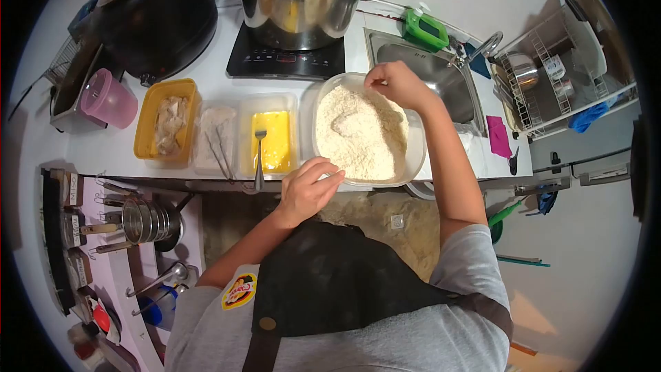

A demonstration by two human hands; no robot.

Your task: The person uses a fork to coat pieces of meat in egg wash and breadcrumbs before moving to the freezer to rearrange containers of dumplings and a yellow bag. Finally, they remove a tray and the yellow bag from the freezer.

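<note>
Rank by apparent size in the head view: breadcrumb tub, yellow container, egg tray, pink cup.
1. breadcrumb tub, clearly largest.
2. yellow container and egg tray, too alike to separate.
3. pink cup, smallest.

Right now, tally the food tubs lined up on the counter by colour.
Yellow tub: 1
Clear tubs: 3 (flour tub, egg tub, crumb tub)
Total: 4
</note>
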